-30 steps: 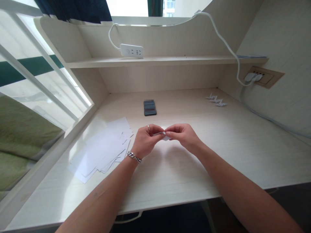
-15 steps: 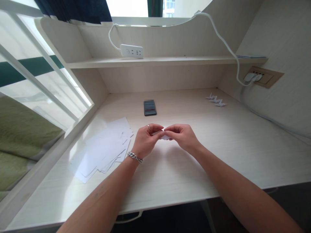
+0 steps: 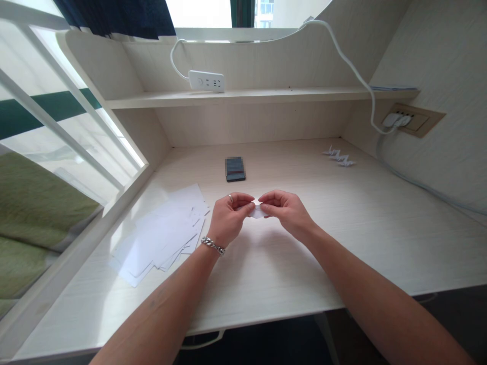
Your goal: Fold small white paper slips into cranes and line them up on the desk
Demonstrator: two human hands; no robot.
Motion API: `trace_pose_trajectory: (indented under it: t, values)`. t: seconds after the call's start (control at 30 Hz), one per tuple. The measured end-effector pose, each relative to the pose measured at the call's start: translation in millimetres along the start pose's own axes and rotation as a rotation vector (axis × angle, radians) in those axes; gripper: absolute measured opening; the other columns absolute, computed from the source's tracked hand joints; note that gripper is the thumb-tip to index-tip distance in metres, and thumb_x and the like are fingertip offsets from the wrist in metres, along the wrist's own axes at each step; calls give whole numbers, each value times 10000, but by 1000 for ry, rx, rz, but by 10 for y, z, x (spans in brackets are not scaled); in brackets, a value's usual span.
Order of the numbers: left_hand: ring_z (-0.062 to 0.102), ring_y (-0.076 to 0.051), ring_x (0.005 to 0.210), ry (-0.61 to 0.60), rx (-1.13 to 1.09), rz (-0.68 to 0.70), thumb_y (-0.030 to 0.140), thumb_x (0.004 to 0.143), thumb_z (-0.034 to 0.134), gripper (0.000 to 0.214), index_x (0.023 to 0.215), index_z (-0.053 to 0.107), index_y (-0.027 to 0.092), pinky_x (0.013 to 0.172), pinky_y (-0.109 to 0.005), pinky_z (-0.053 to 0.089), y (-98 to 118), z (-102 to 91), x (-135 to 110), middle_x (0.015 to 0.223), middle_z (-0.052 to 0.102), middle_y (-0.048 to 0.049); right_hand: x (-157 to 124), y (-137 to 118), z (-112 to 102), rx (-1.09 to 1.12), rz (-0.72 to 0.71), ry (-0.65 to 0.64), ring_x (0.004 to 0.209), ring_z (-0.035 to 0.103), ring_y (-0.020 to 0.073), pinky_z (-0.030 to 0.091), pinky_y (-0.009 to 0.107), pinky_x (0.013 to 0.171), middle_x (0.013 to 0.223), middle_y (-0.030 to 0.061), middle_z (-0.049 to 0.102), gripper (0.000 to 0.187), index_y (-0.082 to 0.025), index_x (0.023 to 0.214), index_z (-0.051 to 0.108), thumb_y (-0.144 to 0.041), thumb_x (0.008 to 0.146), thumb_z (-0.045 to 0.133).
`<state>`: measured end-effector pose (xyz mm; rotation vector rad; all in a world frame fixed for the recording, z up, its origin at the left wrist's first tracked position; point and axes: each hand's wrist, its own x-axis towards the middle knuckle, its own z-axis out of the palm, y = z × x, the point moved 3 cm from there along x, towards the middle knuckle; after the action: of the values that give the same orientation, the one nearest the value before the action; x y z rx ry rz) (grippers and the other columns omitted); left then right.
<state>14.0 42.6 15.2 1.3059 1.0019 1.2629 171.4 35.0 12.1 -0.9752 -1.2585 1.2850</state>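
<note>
Between my two hands is a small folded piece of white paper (image 3: pixel 257 212), held a little above the desk. My left hand (image 3: pixel 230 215), with a ring and a chain bracelet at the wrist, pinches its left end between thumb and fingers. On the other side, my right hand (image 3: pixel 288 210) pinches the right end the same way. The fingertips cover both ends of the paper, so its full shape is hidden. Several small folded white paper cranes (image 3: pixel 338 156) stand at the back right of the desk.
Loose white paper sheets (image 3: pixel 163 233) lie overlapping at the left. Behind my hands rests a dark phone-like object (image 3: pixel 235 169), partly pixelated. A white power strip (image 3: pixel 206 81) sits on the shelf (image 3: pixel 258 96), and a white cable (image 3: pixel 353 68) runs to the wall socket (image 3: pixel 416 120).
My fingertips have moved slightly apart, the right hand shifting a little to the right and up. More of the folded paper shows between them.
</note>
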Motion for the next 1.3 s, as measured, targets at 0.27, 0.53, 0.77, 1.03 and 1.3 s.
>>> trace_pose_trajectory:
  t: [0.27,0.53,0.77,1.03,1.3]
  values:
    - [668,-157,673,30,-12,-17,206,633,790,232,823,689,119,647,-282,536,-14,5,1,729,715,-51,-1,19,-14,-17,33,-14,720,660,169,528,315,659,751,29,697,242,-163,893,655,-294,701,723]
    - [688,-169,719,-27,13,-40,204,652,780,211,829,707,117,689,-286,544,-20,1,-3,764,738,-71,28,64,-56,-102,-3,11,725,634,159,508,291,636,772,25,676,190,-170,908,654,-282,755,653]
    - [705,-187,737,-66,47,-15,210,676,775,243,884,689,119,716,-312,562,-10,2,-10,784,747,-79,-11,28,-58,-315,-146,32,782,652,192,512,337,739,814,44,693,196,-181,928,675,-274,756,679]
    - [703,-200,804,-106,16,-34,185,605,811,280,857,703,125,779,-337,564,16,-4,-3,852,745,-87,-11,34,-76,-338,-165,59,791,670,204,517,348,749,832,46,712,139,-201,885,679,-265,762,673]
    - [677,-162,708,-64,65,-1,199,640,787,203,796,674,135,676,-283,547,-23,-10,6,753,715,-49,-2,32,-71,-166,-68,-33,761,692,217,544,378,740,811,63,733,211,-172,950,662,-253,755,671]
